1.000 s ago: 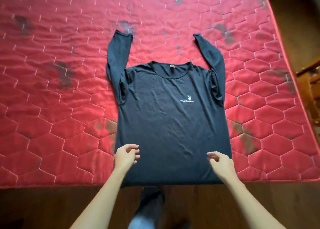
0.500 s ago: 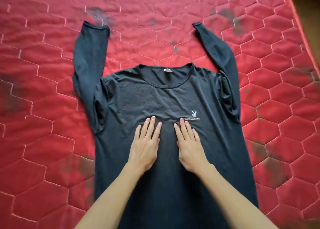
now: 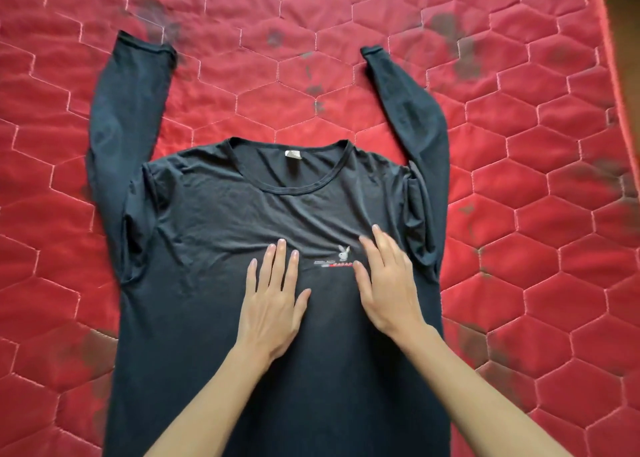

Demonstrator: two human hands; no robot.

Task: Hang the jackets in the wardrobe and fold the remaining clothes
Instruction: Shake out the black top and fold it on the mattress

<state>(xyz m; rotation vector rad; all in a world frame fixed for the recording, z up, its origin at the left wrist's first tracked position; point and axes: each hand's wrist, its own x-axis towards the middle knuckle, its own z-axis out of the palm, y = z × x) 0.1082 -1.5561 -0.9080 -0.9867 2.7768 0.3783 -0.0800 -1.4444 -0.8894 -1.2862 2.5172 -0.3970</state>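
Observation:
A dark long-sleeved shirt [image 3: 221, 221] lies face up on the red quilted mattress [image 3: 540, 235], both sleeves pointing up and away from me. A small rabbit logo sits on its chest. My left hand [image 3: 273, 304] lies flat on the chest, fingers straight and together. My right hand [image 3: 388, 283] presses flat just right of the logo, fingers straight and angled up to the right. The fabric is wrinkled between the collar and my hands.
The mattress has hexagon stitching and several dark stains. Its right edge [image 3: 620, 76] runs along the top right corner, with dark floor beyond. No other clothes are in view.
From the hem, both hands went up to the chest and laid flat. In the last half second the right hand slid to the right of the logo, spreading apart from the left.

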